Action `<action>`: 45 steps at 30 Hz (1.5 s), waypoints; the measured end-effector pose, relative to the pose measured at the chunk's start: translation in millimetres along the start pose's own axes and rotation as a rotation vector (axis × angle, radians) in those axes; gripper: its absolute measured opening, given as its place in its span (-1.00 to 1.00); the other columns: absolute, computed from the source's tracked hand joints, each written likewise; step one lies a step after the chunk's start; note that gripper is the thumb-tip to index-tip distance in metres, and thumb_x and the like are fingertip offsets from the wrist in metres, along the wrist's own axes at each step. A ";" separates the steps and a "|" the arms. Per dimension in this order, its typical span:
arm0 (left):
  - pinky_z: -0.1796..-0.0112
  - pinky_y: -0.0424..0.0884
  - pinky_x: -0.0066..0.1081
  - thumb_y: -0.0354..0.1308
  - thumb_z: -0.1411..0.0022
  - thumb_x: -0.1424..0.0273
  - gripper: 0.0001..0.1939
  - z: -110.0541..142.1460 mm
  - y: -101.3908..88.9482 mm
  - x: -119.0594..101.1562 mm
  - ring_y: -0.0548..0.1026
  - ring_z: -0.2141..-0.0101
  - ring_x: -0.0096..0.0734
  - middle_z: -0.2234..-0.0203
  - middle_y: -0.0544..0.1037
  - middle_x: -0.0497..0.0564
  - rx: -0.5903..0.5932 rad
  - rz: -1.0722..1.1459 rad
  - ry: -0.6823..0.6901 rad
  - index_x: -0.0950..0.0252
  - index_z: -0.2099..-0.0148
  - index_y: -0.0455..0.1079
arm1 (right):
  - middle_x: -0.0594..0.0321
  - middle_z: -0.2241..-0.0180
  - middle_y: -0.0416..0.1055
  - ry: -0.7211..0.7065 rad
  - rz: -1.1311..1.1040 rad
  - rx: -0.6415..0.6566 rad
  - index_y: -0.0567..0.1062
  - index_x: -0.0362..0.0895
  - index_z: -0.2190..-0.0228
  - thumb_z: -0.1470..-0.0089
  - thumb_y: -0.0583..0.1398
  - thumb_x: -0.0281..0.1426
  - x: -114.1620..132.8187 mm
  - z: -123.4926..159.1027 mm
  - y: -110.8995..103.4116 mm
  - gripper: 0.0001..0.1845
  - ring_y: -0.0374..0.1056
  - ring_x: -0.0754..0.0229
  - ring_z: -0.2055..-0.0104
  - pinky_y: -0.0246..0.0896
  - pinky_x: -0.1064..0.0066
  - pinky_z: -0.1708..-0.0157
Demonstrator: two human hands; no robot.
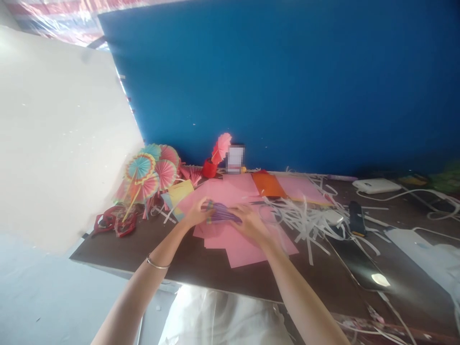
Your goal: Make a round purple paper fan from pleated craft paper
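Between my two hands lies a strip of pleated purple paper (222, 212), with coloured edging at its left end. My left hand (197, 214) grips that left end, its fingers curled around the folds. At the opposite end my right hand (249, 219) is closed on the pleats from above. Under both hands spread several overlapping pink paper sheets (240, 247) on the dark table (187, 261). A yellow sheet (181, 191) sits just beyond my left hand, and an orange sheet (269, 184) lies past my right hand.
Finished round paper fans (140, 167) stand at the left, near red scissors-like items (111, 221). A red pot (209, 167) holds a pink fan at the back. White paper strips (305, 220) are heaped on the right, beside a tablet-like dark device (357, 263) and cables. A blue panel (287, 86) rises behind.
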State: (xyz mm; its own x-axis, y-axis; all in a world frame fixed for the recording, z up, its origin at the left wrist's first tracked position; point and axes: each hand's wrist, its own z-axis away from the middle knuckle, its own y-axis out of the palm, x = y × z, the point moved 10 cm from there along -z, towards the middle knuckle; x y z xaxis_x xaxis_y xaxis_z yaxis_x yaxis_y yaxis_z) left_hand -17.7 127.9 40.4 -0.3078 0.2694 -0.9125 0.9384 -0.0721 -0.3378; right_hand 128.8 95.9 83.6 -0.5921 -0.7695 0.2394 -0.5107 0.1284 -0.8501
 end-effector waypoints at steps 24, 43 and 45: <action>0.22 0.31 -0.36 0.04 -0.18 0.32 -0.80 11.6 27.5 -25.6 0.43 0.31 -0.34 0.34 0.49 0.04 0.248 -0.509 0.304 0.26 0.22 0.42 | 0.20 0.23 0.44 0.145 -0.209 0.093 0.45 -0.06 0.21 -0.08 0.13 -0.41 -24.8 3.6 17.3 -0.80 0.36 0.11 0.20 0.25 0.28 0.19; 0.25 0.36 -0.30 0.20 0.01 0.15 -0.67 19.5 -12.1 -7.1 0.47 0.30 -0.23 0.35 0.52 0.12 -0.414 0.032 -0.160 0.29 0.27 0.43 | 0.15 0.42 0.42 0.155 -0.019 -0.534 0.44 -0.14 0.35 -0.08 0.04 -0.47 -18.6 13.1 -27.4 -0.82 0.33 0.12 0.30 0.28 0.28 0.28; 0.27 0.36 -0.29 0.22 0.06 0.11 -0.60 24.6 -14.0 3.0 0.48 0.32 -0.21 0.39 0.52 0.12 -0.478 0.095 -0.264 0.31 0.27 0.43 | 0.14 0.40 0.42 0.168 0.015 -0.616 0.44 -0.13 0.34 -0.09 0.05 -0.46 -14.8 16.7 -36.3 -0.84 0.33 0.13 0.31 0.29 0.29 0.28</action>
State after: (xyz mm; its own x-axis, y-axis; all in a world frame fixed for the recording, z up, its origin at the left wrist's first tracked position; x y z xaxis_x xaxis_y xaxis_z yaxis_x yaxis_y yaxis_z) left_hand -35.6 106.0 36.7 -0.1896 0.0287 -0.9814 0.9118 0.3759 -0.1652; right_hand 166.5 92.2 103.1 -0.6659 -0.6630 0.3422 -0.7369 0.5129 -0.4403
